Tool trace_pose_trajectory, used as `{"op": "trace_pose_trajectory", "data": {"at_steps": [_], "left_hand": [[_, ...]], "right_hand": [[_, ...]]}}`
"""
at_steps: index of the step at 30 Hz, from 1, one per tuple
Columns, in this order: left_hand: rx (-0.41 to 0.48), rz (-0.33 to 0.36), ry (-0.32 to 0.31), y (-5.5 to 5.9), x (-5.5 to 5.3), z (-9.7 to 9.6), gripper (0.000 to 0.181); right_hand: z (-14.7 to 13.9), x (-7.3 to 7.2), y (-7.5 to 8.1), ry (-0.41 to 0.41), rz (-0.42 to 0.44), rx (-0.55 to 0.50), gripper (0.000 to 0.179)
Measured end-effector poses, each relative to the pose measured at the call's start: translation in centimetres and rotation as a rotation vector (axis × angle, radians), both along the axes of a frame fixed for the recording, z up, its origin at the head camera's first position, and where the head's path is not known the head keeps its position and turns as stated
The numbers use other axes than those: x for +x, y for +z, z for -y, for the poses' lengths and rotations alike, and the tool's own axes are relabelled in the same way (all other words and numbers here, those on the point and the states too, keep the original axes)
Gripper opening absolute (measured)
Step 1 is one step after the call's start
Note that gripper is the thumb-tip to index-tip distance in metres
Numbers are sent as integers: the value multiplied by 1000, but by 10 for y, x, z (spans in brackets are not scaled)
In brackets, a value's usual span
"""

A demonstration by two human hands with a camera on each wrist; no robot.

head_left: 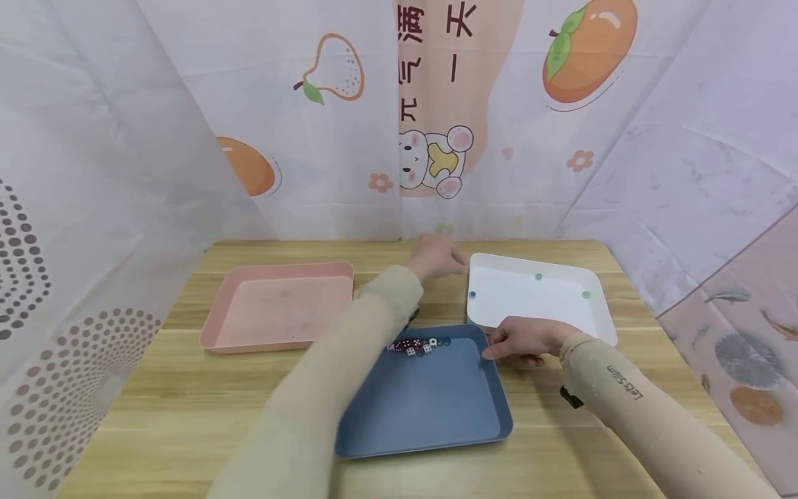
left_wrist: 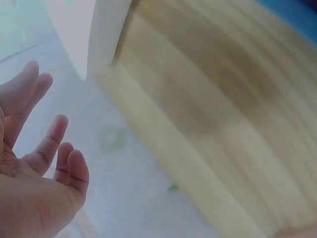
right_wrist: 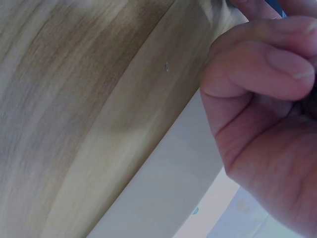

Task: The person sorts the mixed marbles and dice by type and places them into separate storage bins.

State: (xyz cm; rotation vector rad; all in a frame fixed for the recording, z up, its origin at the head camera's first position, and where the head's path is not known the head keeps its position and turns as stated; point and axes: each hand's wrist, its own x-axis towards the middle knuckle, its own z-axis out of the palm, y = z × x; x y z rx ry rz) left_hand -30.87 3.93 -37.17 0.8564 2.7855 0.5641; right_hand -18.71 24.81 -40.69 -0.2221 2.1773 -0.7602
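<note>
My left hand (head_left: pixel 438 256) hovers by the back left corner of the white tray (head_left: pixel 601 319). In the left wrist view its fingers (left_wrist: pixel 47 144) are loosely bent, with nothing seen between them. Three small glassy beads lie in the white tray: a blue bead (head_left: pixel 472 294) and two green ones, one a green bead (head_left: pixel 538 276). With thumb and fingers, my right hand (head_left: pixel 530 337) pinches the right rim of the blue tray (head_left: pixel 436 402) near its back corner. Along the blue tray's back side sit several red and white dice (head_left: pixel 410 345) and blue-green beads (head_left: pixel 444 341), partly hidden by the left arm.
A pink tray (head_left: pixel 280 305) stands at the back left on the wooden table (head_left: pixel 162 395). Behind the table hangs a printed curtain (head_left: pixel 349 159), with more sheets at both sides. My left forearm crosses over the blue tray's left part.
</note>
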Motion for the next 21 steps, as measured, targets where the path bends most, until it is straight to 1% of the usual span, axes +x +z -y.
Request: {"op": "trace_pose_trajectory", "data": {"at_steps": [3,6,10,12,14,18,21], "left_hand": [[43,78,0,14,6,23,19],[73,157,21,25,16,44,24],[59,203,13,34,31,69,24],[41,220,7,35,39,81,24],[15,223,2,35,49,92,24],[-2,229,21,32,66,112,23],[4,239,42,28,78,127,22]], "right_hand": [[0,0,0,6,-7,6,41],[-1,0,-1,8,-17,11,42],[-1,1,-1,5,-29,18,43],[-1,2,-1,7,-32,21,42],[-1,2,-1,13,-38,22,42],[0,1,-1,23,-44,13,43],[0,1,-1,28,-42,4,45]]}}
